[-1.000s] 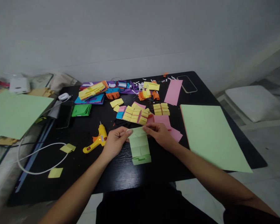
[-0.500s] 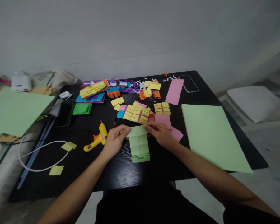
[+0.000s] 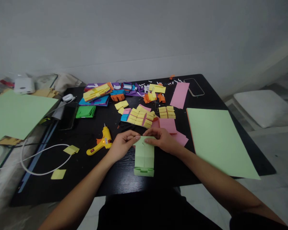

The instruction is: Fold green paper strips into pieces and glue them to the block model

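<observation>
A creased strip of light green paper (image 3: 144,156) lies lengthwise in front of me, its near end folded up into a small flap. My left hand (image 3: 124,142) pinches the far left corner of this paper between thumb and fingers. At the far right corner, my right hand (image 3: 159,139) grips the same edge, thumb on top. Both hands are close together, and the fingertips behind the paper are partly hidden. Just left of my left hand lies a yellow glue gun (image 3: 101,142) with a small orange light on. Beyond the hands is a card of folded yellow pieces (image 3: 139,116).
A large light green sheet (image 3: 218,140) covers the table's right side. Pink paper (image 3: 168,125) lies beyond my right hand. Coloured paper bundles (image 3: 97,92) and scraps line the back. A white cable (image 3: 44,174) loops at left, near a dark phone (image 3: 68,115).
Both hands have drawn closer together along the far edge of the green paper. The paper has shifted slightly toward me.
</observation>
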Demonstrator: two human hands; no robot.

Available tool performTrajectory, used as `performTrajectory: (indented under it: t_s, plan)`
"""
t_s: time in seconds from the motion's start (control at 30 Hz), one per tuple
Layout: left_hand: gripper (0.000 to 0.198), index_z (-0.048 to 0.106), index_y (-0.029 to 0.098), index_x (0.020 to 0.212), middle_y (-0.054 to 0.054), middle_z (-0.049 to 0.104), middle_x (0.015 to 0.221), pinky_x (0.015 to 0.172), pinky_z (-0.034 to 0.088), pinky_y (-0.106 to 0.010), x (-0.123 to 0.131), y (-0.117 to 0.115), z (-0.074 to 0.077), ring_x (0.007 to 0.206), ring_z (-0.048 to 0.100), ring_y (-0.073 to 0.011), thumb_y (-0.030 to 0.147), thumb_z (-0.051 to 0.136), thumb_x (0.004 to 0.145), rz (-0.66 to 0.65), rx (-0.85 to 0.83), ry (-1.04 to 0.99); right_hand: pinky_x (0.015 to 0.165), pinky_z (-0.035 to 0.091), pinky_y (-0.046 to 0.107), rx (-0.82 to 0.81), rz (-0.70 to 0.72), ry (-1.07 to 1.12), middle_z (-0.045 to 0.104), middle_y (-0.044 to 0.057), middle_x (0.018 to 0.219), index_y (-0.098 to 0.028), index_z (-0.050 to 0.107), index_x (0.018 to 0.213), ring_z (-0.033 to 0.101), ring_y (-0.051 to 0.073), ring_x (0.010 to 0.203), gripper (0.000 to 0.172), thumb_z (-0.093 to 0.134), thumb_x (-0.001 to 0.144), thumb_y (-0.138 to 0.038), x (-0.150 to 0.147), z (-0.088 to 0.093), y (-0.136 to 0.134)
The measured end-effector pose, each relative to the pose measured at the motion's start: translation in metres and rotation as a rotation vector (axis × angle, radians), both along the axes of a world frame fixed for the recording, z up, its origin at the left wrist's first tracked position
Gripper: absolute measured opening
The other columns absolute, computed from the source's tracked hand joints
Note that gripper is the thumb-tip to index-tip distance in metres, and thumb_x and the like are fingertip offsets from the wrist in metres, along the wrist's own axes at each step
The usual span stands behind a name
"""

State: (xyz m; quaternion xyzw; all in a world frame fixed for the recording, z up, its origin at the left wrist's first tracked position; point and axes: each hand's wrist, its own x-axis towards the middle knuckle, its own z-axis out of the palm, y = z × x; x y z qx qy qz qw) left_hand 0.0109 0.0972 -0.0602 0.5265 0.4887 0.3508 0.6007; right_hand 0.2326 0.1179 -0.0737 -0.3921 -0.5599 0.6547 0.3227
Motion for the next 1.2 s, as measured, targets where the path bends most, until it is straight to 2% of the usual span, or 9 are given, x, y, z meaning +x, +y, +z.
performTrajectory:
  t_s: [0.17, 0.3, 0.37, 0.47, 0.63, 0.73, 0.87, 1.03, 1.2]
  plan:
    - [0.034, 0.07, 0.017, 0.096, 0.003, 0.071, 0.067, 0.067, 0.054, -0.026, -0.004, 0.002, -0.002, 0.063, 0.066, -0.0129, 0.04, 0.086, 0.078, 0.077, -0.001, -0.06, 0.076, 0.052, 0.031, -0.087, -0.047, 0.059, 0.066, -0.001, 0.088, -0.021, 0.063, 0.091, 0.065, 0.016, 0.081, 0.034, 0.088, 0.07, -0.03, -0.001, -0.003, 0.0]
    - [0.031, 0.068, 0.017, 0.09, 0.003, 0.069, 0.068, 0.061, 0.048, -0.022, -0.001, -0.002, -0.005, 0.061, 0.063, -0.0103, 0.036, 0.088, 0.076, 0.072, -0.006, -0.052, 0.071, 0.049, 0.029, -0.091, 0.064, 0.023, 0.065, -0.002, 0.085, -0.022, 0.067, 0.105, 0.063, 0.015, 0.078, 0.04, 0.087, 0.071, -0.028, -0.002, 0.0, -0.002]
    - [0.034, 0.068, 0.017, 0.094, 0.002, 0.071, 0.07, 0.061, 0.047, -0.022, 0.002, -0.005, -0.007, 0.062, 0.063, -0.0107, 0.036, 0.089, 0.075, 0.03, -0.028, -0.057, 0.072, 0.048, 0.03, -0.068, 0.104, -0.018, 0.066, -0.001, 0.083, -0.021, 0.07, 0.104, 0.063, 0.015, 0.077, 0.033, 0.083, 0.076, -0.033, -0.003, 0.001, -0.003]
    - [0.04, 0.067, 0.017, 0.099, 0.001, 0.072, 0.073, 0.062, 0.047, -0.022, 0.005, -0.006, -0.006, 0.063, 0.064, -0.0116, 0.039, 0.09, 0.074, 0.006, -0.045, -0.071, 0.074, 0.049, 0.032, -0.053, 0.088, -0.047, 0.069, 0.001, 0.082, -0.019, 0.072, 0.094, 0.064, 0.016, 0.078, 0.024, 0.08, 0.081, -0.038, -0.003, 0.002, -0.004]
    - [0.044, 0.071, 0.015, 0.09, -0.003, 0.073, 0.076, 0.065, 0.05, -0.024, -0.002, 0.0, 0.0, 0.067, 0.065, -0.0127, 0.058, 0.078, 0.085, -0.022, -0.077, -0.074, 0.067, 0.044, 0.03, -0.033, 0.034, -0.052, 0.071, 0.0, 0.077, -0.02, 0.072, 0.088, 0.062, 0.015, 0.071, 0.012, 0.076, 0.081, -0.029, -0.003, 0.005, -0.003]
    - [0.047, 0.07, 0.015, 0.086, -0.003, 0.072, 0.075, 0.061, 0.047, -0.023, -0.005, 0.001, 0.002, 0.063, 0.062, -0.0121, 0.062, 0.076, 0.085, -0.055, -0.128, -0.062, 0.064, 0.042, 0.03, -0.01, 0.023, -0.045, 0.071, 0.0, 0.075, -0.021, 0.075, 0.087, 0.06, 0.015, 0.068, 0.008, 0.072, 0.081, -0.025, -0.003, 0.006, -0.003]
    - [0.041, 0.069, 0.016, 0.087, 0.002, 0.067, 0.068, 0.054, 0.04, -0.021, -0.002, -0.002, 0.003, 0.055, 0.055, -0.01, 0.055, 0.082, 0.081, -0.111, -0.177, -0.013, 0.066, 0.045, 0.031, 0.036, -0.012, -0.056, 0.074, 0.002, 0.078, -0.021, 0.08, 0.085, 0.062, 0.016, 0.07, 0.011, 0.07, 0.081, -0.023, -0.003, 0.007, -0.004]
    - [0.04, 0.067, 0.016, 0.083, 0.001, 0.068, 0.067, 0.052, 0.038, -0.021, 0.0, -0.003, 0.002, 0.052, 0.053, -0.0091, 0.05, 0.087, 0.075, -0.096, -0.225, -0.005, 0.062, 0.044, 0.03, 0.015, -0.021, -0.092, 0.075, 0.002, 0.076, -0.021, 0.083, 0.089, 0.06, 0.016, 0.066, 0.016, 0.069, 0.083, -0.027, -0.001, 0.007, -0.006]
    - [0.035, 0.066, 0.015, 0.079, 0.003, 0.064, 0.064, 0.052, 0.035, -0.019, 0.0, -0.003, -0.001, 0.053, 0.05, -0.0078, 0.043, 0.087, 0.074, -0.112, -0.157, 0.016, 0.074, 0.053, 0.032, -0.016, -0.02, -0.013, 0.078, 0.003, 0.084, -0.02, 0.079, 0.09, 0.07, 0.018, 0.077, 0.017, 0.082, 0.079, -0.033, -0.004, 0.003, -0.008]
